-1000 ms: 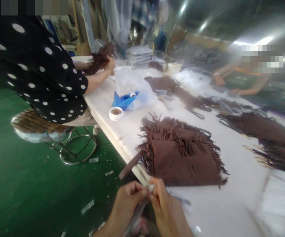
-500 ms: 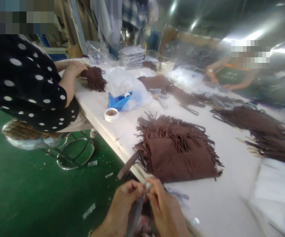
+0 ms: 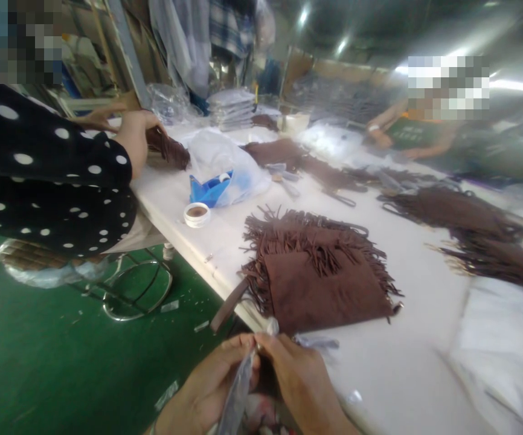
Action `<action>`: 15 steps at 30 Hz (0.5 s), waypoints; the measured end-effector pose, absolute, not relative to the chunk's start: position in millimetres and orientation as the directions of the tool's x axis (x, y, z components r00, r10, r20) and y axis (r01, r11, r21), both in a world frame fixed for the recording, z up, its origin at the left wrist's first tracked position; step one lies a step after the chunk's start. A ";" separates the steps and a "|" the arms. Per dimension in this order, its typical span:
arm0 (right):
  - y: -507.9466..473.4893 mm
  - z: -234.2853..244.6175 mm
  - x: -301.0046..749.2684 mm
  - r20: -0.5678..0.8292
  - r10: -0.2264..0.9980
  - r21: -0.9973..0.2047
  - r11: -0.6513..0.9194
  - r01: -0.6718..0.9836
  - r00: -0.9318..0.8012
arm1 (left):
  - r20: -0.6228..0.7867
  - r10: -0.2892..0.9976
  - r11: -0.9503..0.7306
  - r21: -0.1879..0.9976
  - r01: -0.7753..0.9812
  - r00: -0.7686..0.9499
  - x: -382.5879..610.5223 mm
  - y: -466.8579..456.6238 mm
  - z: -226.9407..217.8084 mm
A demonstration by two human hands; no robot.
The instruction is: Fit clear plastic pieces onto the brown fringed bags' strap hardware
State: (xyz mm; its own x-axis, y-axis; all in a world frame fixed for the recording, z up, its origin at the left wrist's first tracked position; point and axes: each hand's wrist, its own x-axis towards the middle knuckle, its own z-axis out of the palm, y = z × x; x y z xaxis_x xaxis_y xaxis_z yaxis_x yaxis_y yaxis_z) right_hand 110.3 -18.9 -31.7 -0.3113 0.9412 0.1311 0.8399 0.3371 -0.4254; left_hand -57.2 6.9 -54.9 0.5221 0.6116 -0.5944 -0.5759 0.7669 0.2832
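We see both hands pinched narrow on a clear plastic strip [image 3: 238, 389], left hand [image 3: 209, 376] and right hand [image 3: 295, 365] close together at its upper end, whitish tip [image 3: 272, 326] poking out above. Strip slants down toward us, just off the table [image 3: 406, 362] edge; fingertip grip probably because it's thin and slippery. Brown fringed bag [image 3: 320, 296] lies flat on the table just beyond, likely for easy reach; its strap [image 3: 229, 307] overhangs the edge. White tub [image 3: 197, 216] sits upright near a blue holder [image 3: 208, 191], presumably so the brown contents don't spill. Writing: pale lettering [image 3: 410, 130] on a co-worker's green top [image 3: 430, 138], too blurred to read. No brands legible.
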 end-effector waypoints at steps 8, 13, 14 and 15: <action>-17.8 -35.1 100.5 0.159 0.942 -0.329 0.333 0.884 -0.296 | -0.544 0.762 0.642 0.563 -0.521 0.351 -50.7 2.6 -50.8; -33.7 -31.7 101.6 0.184 0.981 -0.696 0.171 0.697 -0.058 | -0.459 0.866 0.498 0.830 -0.251 0.201 -47.6 -1.0 -48.0; -37.4 -31.3 101.5 0.135 0.990 -0.768 0.084 0.635 0.033 | -0.432 0.885 0.460 0.870 -0.179 0.174 -46.8 -1.4 -48.3; -40.5 -31.8 100.8 0.082 0.990 -0.820 0.002 0.572 0.115 | -0.391 0.909 0.408 0.905 -0.118 0.145 -45.9 -1.8 -48.3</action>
